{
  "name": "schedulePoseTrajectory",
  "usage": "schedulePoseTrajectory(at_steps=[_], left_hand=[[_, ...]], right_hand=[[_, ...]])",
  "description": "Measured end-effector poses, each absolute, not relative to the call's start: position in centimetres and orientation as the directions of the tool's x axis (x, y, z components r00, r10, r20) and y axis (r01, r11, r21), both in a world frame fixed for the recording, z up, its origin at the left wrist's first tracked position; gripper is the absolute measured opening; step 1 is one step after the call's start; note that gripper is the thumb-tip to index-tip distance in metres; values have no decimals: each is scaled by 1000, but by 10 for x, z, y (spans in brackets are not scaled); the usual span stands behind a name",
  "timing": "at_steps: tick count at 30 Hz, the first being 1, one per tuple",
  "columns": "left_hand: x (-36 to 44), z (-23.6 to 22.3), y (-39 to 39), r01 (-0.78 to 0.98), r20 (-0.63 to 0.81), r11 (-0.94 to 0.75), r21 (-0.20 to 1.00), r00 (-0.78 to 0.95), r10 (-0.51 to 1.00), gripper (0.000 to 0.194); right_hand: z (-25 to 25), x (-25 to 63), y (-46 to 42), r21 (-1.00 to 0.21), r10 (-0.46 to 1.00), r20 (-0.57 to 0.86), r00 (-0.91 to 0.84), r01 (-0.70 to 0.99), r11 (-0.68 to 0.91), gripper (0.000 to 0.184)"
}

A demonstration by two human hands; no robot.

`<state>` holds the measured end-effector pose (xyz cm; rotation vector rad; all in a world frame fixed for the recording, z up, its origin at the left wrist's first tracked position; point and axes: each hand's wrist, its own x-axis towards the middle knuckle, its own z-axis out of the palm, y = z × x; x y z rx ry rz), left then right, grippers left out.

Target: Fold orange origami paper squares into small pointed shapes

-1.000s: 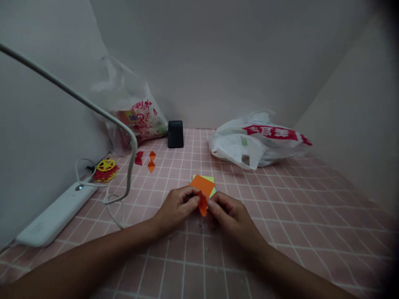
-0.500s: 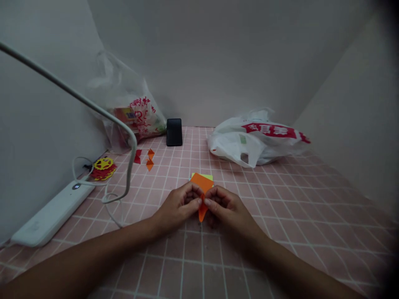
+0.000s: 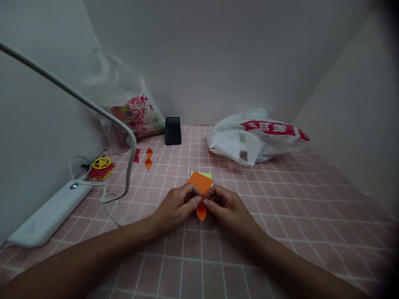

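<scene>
Between my fingertips is a small folded piece of orange paper (image 3: 201, 212), its pointed end hanging down toward me. My left hand (image 3: 181, 205) pinches it from the left, thumb against forefinger. From the other side my right hand (image 3: 226, 204) pinches it too, and the two thumbs nearly meet. Just beyond the fingers lies a flat orange sheet (image 3: 200, 179), on top of a yellow-green sheet (image 3: 205, 174) that shows at its far edge. The fingers hide where the folded piece and the sheet overlap.
Small folded orange papers (image 3: 149, 158) and a red one (image 3: 136, 155) lie to the left. Farther left are yellow and red cut-outs (image 3: 101, 164), a white power strip (image 3: 46, 216) and a cable (image 3: 127, 178). A phone (image 3: 173, 131) and plastic bags (image 3: 258, 139) stand at the back.
Both hands stay pinched on the folded orange paper. Its lower tip looks wider and more rounded now. The whole view has shifted slightly.
</scene>
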<state>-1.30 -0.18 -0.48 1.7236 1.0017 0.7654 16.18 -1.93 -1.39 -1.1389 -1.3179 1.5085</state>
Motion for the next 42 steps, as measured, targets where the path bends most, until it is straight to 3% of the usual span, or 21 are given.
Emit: schedulePoseTrajectory(at_steps=[6,30,37,42], left_hand=[[-13,-8,-1,237,23,-148,960,460,887,19],[-14,-11,3,170,-169,91,981,535,828,15],[-13,-10,2,167,-193,117,979,567,801,17],[-14,-11,4,117,-133,83,990,523,842,17]], right_hand=[[-13,162,-20,-983,948,-168,-269,-30,-183,21],[-14,165,-17,-988,935,-142,-326,-15,-155,25],[-11,167,-19,-993,948,-106,-300,78,-86,29],[-17,166,-14,-980,935,-140,-326,-87,-177,28]])
